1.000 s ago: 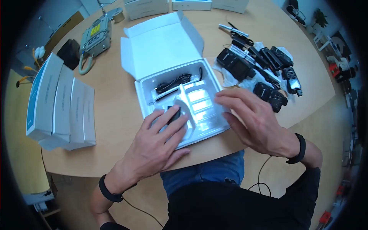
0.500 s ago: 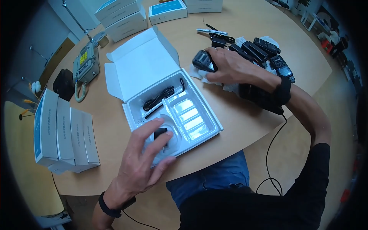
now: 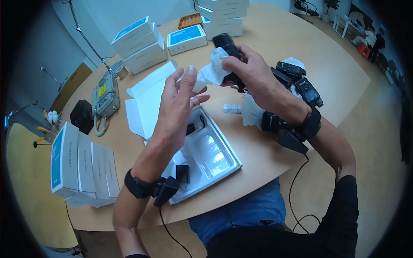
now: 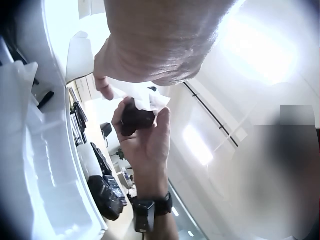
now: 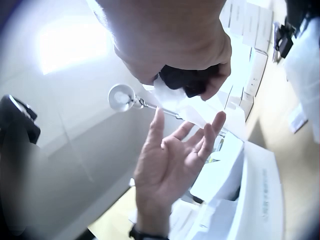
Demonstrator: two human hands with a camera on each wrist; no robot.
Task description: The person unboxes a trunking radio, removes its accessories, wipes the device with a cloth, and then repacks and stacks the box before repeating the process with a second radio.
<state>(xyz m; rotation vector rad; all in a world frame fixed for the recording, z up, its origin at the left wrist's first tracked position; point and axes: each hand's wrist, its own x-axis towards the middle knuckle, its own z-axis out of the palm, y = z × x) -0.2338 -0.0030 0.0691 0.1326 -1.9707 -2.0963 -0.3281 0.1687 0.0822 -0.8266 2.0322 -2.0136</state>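
My right hand [image 3: 254, 75] grips a black handheld radio [image 3: 224, 41] above the table, its upper end pointing away from me. A crumpled white plastic bag [image 3: 214, 68] hangs off the radio toward the left. Beside the bag is my left hand [image 3: 174, 105], palm turned up and fingers spread, the fingertips right at the bag's loose end. In the right wrist view the left palm [image 5: 172, 157] is bare. Below lies an open white box [image 3: 234, 165] with a clear plastic tray [image 3: 208, 146]. A small black block [image 3: 182, 173] sits in the tray; my left forearm hides part of the box.
More black radios [image 3: 307, 91] and white bags [image 3: 253, 111] lie to the right, near a small white-labelled strip [image 3: 232, 108]. Closed white boxes stand at left [image 3: 64, 159] and at the back [image 3: 187, 38]. A grey telephone [image 3: 105, 96] is at the far left.
My right hand went to the pile on the right, took the bagged radio and lifted it toward the back middle. My left hand left the tray and rose toward the bag, turning palm up.
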